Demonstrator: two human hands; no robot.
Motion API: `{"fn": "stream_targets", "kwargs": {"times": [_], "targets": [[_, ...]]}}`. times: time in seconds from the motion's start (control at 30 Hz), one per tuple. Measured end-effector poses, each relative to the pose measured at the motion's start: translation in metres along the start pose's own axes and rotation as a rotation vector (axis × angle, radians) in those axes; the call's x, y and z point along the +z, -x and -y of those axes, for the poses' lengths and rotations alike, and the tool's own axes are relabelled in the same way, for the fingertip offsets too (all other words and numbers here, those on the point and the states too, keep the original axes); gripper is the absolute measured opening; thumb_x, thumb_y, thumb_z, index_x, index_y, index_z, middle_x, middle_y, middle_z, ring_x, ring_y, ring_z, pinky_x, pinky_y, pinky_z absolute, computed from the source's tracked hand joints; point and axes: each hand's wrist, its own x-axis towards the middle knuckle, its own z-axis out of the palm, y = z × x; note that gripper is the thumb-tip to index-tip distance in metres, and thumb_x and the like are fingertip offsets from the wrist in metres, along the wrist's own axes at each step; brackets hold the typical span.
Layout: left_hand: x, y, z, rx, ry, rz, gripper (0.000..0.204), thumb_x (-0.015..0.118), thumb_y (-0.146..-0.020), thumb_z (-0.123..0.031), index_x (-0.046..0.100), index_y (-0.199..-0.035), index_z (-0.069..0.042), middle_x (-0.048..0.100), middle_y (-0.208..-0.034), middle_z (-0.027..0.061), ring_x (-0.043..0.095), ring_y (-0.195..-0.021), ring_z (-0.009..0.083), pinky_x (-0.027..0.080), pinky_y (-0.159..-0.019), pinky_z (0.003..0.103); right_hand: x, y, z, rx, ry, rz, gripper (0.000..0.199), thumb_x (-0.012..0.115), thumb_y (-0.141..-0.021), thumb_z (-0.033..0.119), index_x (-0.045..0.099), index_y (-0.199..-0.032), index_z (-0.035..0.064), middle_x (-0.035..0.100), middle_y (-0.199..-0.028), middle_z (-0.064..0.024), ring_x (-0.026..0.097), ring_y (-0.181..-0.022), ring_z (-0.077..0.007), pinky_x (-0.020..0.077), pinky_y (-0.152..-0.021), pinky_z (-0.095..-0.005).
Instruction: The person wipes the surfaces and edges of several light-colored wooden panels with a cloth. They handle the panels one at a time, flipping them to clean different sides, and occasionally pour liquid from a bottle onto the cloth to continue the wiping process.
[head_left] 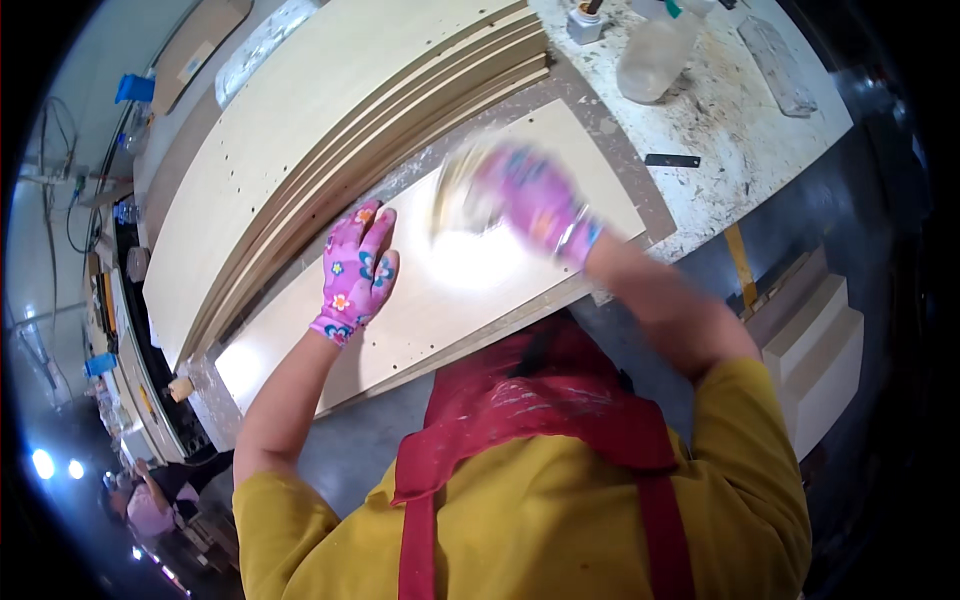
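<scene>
A long pale wooden board (400, 310) with small dark holes lies on the table in front of me. My left hand (358, 270), in a pink flowered glove, rests flat on the board with fingers stretched out, near the stack's edge. Over the board's right half, my right hand (535, 200) is smeared by motion and closed around a blurred tan-and-white thing (455, 195), which looks like a wide brush. Its exact kind is hidden by the blur, and whether it touches the board I cannot tell. A bright glare lies on the wood just below it.
Beyond the board is a stack of curved wooden panels (300, 150). On the stained white tabletop (720, 130) stand a cloudy plastic jug (655, 55) and a small white bottle (584, 24), with a black flat strip (672, 160). Pale boxes (820, 350) stand lower right. Another person (150, 505) is far left.
</scene>
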Motion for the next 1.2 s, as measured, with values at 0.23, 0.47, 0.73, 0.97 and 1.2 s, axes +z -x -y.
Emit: {"fn": "stream_targets", "kwargs": {"times": [0.23,0.47,0.73,0.97,1.2], "targets": [[0.001,0.001,0.0,-0.015,-0.004,0.032,0.046,0.052,-0.084,-0.025,0.052,-0.126,-0.006,0.047,-0.131,0.0191,0.045,-0.117,0.0379,0.033,-0.101,0.048,-0.01,-0.04,0.021,0.058,0.083,0.159,0.024,0.048,-0.088,0.021,0.06,-0.104,0.0088,0.062,-0.099,-0.0132,0.061,-0.091,-0.026,0.0502,-0.081,-0.0382],[0.0,-0.005,-0.002,0.011,0.022,0.019,0.045,0.052,-0.084,-0.024,0.052,-0.126,-0.008,0.048,-0.131,0.0182,0.046,-0.117,0.038,0.034,-0.1,0.047,-0.048,-0.014,-0.079,0.344,0.271,-0.014,0.018,0.05,-0.088,0.016,0.059,-0.101,0.0078,0.061,-0.098,-0.0123,0.062,-0.084,-0.027,0.0529,-0.065,-0.037],[0.002,0.003,0.001,-0.03,0.001,0.03,0.044,0.05,-0.085,-0.021,0.052,-0.128,-0.009,0.047,-0.133,0.0168,0.045,-0.119,0.0373,0.033,-0.102,0.046,-0.015,0.011,-0.019,0.136,0.103,0.242,0.036,0.054,-0.081,0.01,0.055,-0.117,0.0102,0.055,-0.119,-0.0125,0.055,-0.109,-0.0285,0.0463,-0.091,-0.039],[0.003,0.001,0.0,-0.027,0.001,0.03,0.044,0.05,-0.086,-0.021,0.051,-0.129,-0.009,0.048,-0.132,0.017,0.045,-0.118,0.0372,0.034,-0.101,0.046,-0.058,0.073,-0.028,-0.024,0.585,-0.091,0.03,0.058,-0.08,0.011,0.058,-0.111,0.0091,0.058,-0.11,-0.0171,0.058,-0.097,-0.0348,0.0511,-0.08,-0.042],[0.006,0.004,0.006,-0.022,-0.018,-0.015,0.044,0.05,-0.088,-0.023,0.051,-0.129,-0.01,0.048,-0.132,0.0179,0.046,-0.119,0.0366,0.034,-0.102,0.045,-0.112,0.101,0.011,0.08,-0.049,0.327,0.026,0.065,-0.071,0.011,0.061,-0.097,0.007,0.058,-0.093,-0.0129,0.058,-0.089,-0.031,0.0488,-0.077,-0.0397]]}}
